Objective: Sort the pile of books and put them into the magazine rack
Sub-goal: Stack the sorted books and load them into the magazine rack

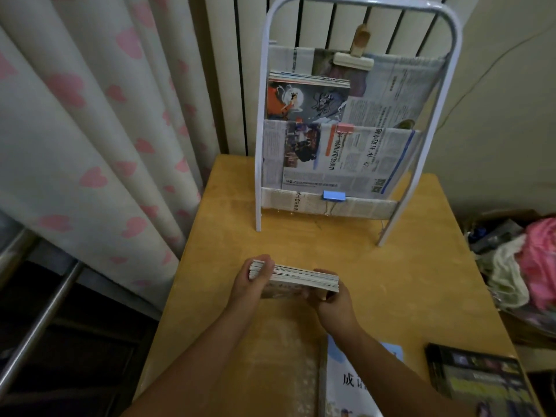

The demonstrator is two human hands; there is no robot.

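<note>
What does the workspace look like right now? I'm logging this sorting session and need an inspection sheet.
Surface: wooden table.
Job's things: stack of books held between both hands; magazine rack at the far edge, illustrated books in its upper pocket.
Clutter: blue-white book and dark book lying near.
Hands: left hand and right hand grip the stack's ends.
Cables: thin wire on the wall.
Surroundings: heart-patterned curtain, radiator, heap of cloth.

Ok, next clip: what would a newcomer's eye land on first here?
Probably the white magazine rack lined with newspaper at the back of the wooden table, with illustrated books already in its upper pocket. Next, the stack of thin books gripped at its ends by the left hand and right hand, mid-table.
</note>
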